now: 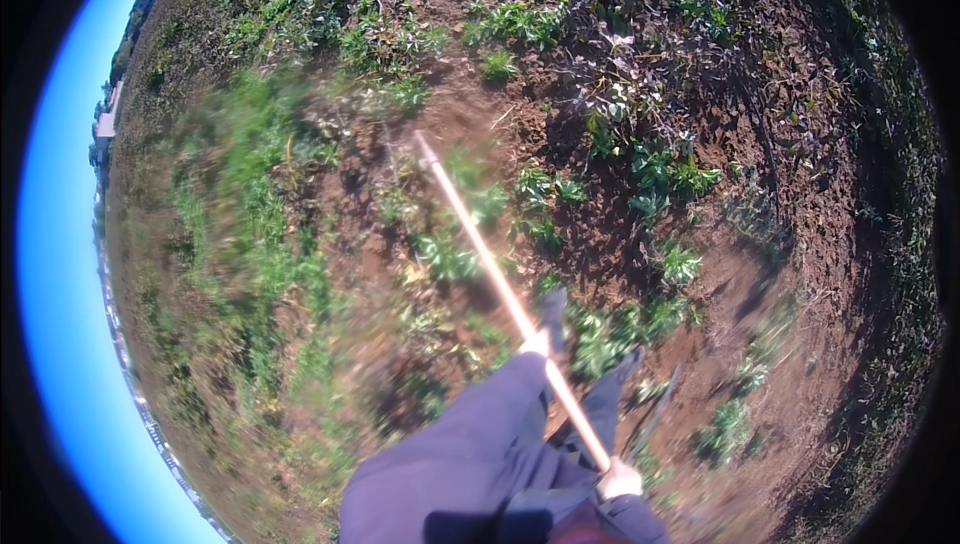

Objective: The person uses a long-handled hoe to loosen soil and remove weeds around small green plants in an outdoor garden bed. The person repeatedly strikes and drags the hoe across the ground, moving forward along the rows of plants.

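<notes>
A long pale wooden handle (487, 263) of a tool runs aslant from beside my body up to the left. My left hand (535, 344), sunlit and partly blurred, is closed around the middle of it. Near the handle's lower end, my right hand (620, 479) grips it close to my waist. The far end of the handle meets blurred soil and weeds, so I cannot tell what kind of head it bears. My legs and shoes show beneath the handle among leafy plants.
Reddish-brown soil (600, 244) with scattered green weeds (525, 23) surrounds my feet. Dry leafy vines (619, 94) lie ahead. A thin dark strip (656, 413) is at the right of my legs. Denser growth (255, 161) stands to the left, with distant buildings (106, 124) beyond.
</notes>
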Tool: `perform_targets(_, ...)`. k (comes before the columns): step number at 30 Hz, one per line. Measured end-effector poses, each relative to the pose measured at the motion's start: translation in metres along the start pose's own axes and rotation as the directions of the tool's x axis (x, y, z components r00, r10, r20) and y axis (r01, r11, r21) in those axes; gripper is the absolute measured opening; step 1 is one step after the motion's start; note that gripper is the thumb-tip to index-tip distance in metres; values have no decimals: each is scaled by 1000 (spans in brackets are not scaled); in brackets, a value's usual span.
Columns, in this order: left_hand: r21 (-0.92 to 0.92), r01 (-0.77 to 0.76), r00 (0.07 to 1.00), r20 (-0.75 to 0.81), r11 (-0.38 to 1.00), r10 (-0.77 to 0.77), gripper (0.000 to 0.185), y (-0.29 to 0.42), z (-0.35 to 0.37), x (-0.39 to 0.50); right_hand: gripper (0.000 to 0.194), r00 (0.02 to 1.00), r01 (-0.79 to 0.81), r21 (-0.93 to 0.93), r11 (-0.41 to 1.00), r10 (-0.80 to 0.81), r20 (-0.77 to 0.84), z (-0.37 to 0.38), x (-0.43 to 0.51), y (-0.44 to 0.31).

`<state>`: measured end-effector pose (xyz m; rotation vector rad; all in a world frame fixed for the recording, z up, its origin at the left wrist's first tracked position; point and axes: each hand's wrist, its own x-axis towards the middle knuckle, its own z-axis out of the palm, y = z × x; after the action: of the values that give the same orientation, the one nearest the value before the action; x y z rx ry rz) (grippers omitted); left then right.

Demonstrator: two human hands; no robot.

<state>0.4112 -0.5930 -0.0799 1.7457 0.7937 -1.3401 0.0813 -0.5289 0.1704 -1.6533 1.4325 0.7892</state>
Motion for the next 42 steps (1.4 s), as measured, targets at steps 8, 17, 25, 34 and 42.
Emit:
perform_targets(8, -346, 77, 982, 187, 935, -12, 18, 67, 38, -26, 31, 998, -65, -15, 998, 65, -11, -5, 39, -33)
perform_targets(17, -76, -447, 894, -32, 891, 446, 16, 313, 32, 65, 26, 965, 193, 61, 979, -178, -190, -96, 182, -239)
perform_targets(25, 444, -522, 833, 84, 728, 546, 44, 293, 75, 63, 28, 996, 76, 132, 988, -70, -52, -149, 266, -324)
perform_targets(34, 747, -327, 839, -53, 579, 542, 60, 281, 71, 45, 30, 996, 71, 157, 985, -62, -64, -119, 173, -248)
perform_targets(42, 239, -363, 931, 137, 901, 339, 44, 153, 43, 133, 33, 982, -175, -25, 984, 176, 63, -78, 23, -116)
